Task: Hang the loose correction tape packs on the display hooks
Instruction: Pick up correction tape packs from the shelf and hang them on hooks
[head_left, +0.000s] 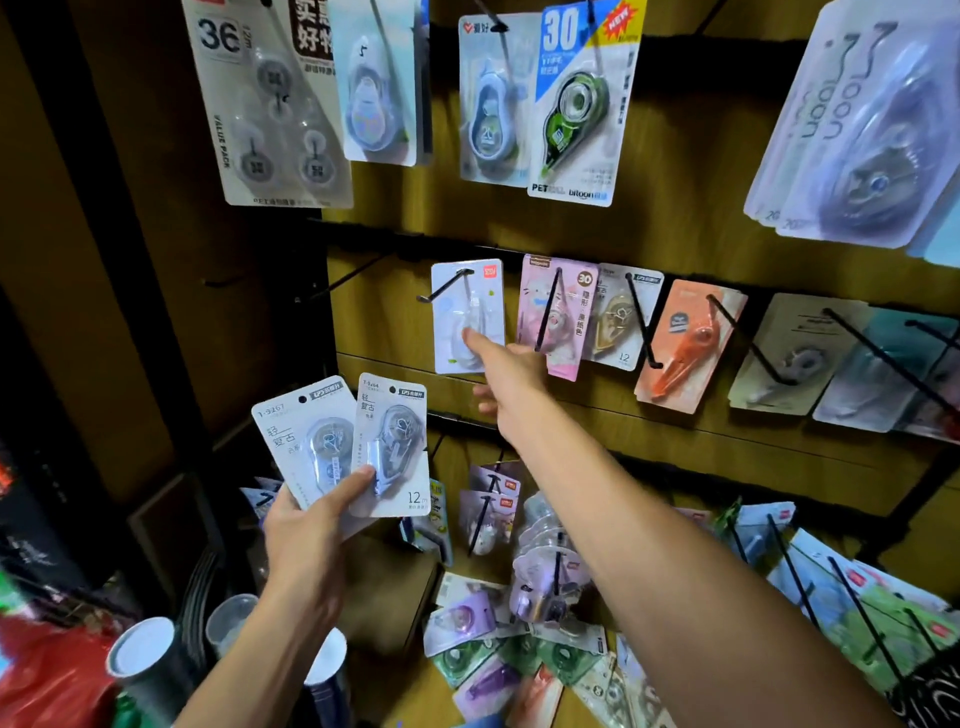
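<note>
Left hand grips two white correction tape packs fanned out, thumb across the fronts, below the middle hook row. Right hand holds nothing: index finger extended, touching the pale blue pack hung on a middle-row hook. More packs lie loose on the shelf below.

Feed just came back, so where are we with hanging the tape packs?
Partway. Done: a white pack sits on its hook, the right hand touching it. In hand: the left hand holds two grey packs. Left: those two, plus a loose pile lying low on the display.
</note>
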